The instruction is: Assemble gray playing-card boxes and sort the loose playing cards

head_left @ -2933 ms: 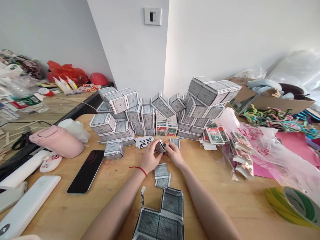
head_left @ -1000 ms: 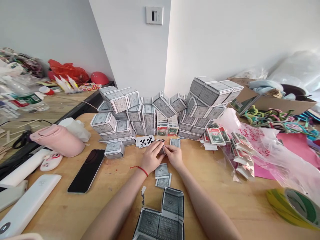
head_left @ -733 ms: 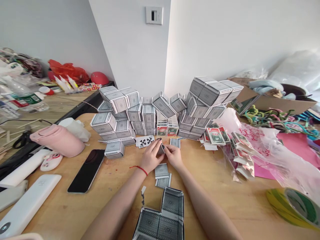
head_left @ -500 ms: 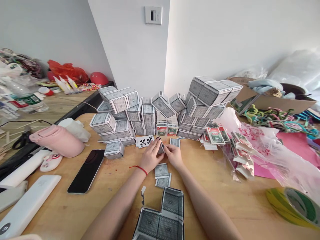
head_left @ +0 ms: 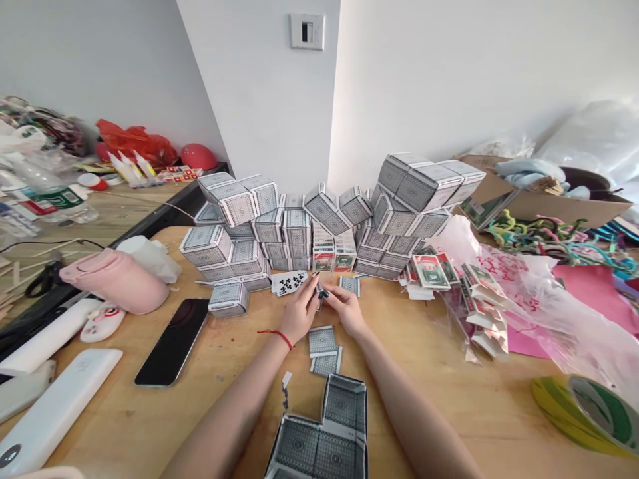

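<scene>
At the middle of the table, my left hand (head_left: 301, 307) and my right hand (head_left: 346, 309) meet around a small playing card (head_left: 320, 303), mostly hidden by the fingers. Both are closed on it. Just left of them lie face-up club cards (head_left: 291, 283). A card with its patterned back up (head_left: 350, 285) rests beyond my right hand. Nearer me, two folded cards (head_left: 323, 340) lie between my forearms. Closest is a block of joined card cubes (head_left: 341, 432). Behind my hands stand two upright card boxes (head_left: 333, 256) with red and green fronts.
Stacks of card cubes rise at the left (head_left: 234, 249) and right (head_left: 399, 219). A black phone (head_left: 172, 341), a pink bottle (head_left: 117, 283) and a white power bank (head_left: 62, 406) lie leftward. On the right are opened card boxes (head_left: 484, 306), plastic wrap (head_left: 529, 286) and a tape roll (head_left: 584, 409).
The card between my hands has turned, and a darker part of it now shows. My fingers have shifted slightly around it. Everything else on the table stays put.
</scene>
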A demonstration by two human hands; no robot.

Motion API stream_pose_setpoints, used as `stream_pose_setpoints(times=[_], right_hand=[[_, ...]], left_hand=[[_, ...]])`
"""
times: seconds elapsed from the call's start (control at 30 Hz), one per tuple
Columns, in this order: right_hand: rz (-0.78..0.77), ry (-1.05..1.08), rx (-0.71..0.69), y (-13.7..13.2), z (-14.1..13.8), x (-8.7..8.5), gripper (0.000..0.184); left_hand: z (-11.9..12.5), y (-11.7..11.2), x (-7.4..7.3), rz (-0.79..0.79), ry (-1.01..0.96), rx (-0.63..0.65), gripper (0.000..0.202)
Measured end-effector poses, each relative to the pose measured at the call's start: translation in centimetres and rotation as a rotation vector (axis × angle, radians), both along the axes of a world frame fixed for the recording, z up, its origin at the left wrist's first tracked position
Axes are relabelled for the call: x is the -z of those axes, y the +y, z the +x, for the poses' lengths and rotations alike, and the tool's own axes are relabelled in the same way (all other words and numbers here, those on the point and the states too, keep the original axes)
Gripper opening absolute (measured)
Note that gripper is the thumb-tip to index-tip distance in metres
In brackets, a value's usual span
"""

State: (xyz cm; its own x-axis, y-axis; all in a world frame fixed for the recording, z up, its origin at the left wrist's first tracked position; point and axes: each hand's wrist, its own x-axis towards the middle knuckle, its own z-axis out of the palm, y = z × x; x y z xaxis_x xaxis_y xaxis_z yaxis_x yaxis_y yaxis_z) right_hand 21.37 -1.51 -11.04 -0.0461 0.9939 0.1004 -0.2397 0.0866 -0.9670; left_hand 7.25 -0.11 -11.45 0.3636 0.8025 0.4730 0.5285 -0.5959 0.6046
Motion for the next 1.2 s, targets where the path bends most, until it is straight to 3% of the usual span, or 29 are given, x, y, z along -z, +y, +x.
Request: stream_pose_setpoints(times=[0.17, 0.37, 0.5, 0.83, 1.0, 1.2], right_hand=[[-0.055, 0.106, -0.007, 0.1, 0.0, -0.1, 0.03], [-0.092, 0.147, -0.007, 0.3, 0.0, -0.2, 0.045], [-0.098, 0.152, -0.002, 0.4, 0.0, -0.1, 0.042], [-0.072, 0.124, 0.013, 0.4, -0.1, 0.3, 0.034], [-0.073, 0.125, 0.037, 0.4, -0.2, 0.2, 0.04], [-0.04, 0.048, 0.109, 0.7, -0.2, 1.0, 0.04]], left_hand=[[0.1, -0.1, 0.0, -0.018, -0.009, 0.045, 0.044], [0.2, -0.1, 0.1, -0.035, -0.009, 0.098, 0.046], [0.1, -0.1, 0.0, -0.03, 0.014, 0.12, 0.046], [0.0, 0.0, 0.1, 0.006, 0.056, 0.086, 0.04], [-0.1, 0.0, 0.2, 0.02, 0.037, 0.02, 0.037], [-0.1, -0.1, 0.2, -0.066, -0.049, 0.132, 0.043]])
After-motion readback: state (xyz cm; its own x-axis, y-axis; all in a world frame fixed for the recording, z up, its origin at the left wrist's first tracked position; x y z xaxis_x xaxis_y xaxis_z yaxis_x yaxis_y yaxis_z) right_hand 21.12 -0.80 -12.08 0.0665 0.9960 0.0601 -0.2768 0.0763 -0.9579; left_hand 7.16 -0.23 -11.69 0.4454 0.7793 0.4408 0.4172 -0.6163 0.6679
